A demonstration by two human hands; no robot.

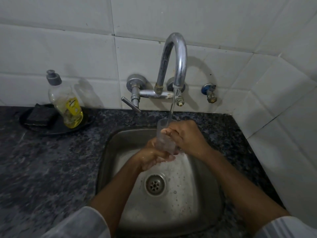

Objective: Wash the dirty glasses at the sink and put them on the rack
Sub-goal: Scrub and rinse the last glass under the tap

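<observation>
From your head camera: you hold a clear glass [163, 134] upright over the steel sink [202, 200], under the tap [176, 60], whose stream runs into its mouth. Your left hand [152, 158] curls closed round its base; your right hand [187, 136] wraps its side. On the tabletop [42, 169] to the left stands a soap bottle [68, 107].

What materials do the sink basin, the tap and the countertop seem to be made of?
Sink basin: probably stainless steel, dull brushed grey with soft reflections. Tap: chromed metal, shiny but spotted. Countertop: looks like polished dark granite, speckled grey and black.
</observation>
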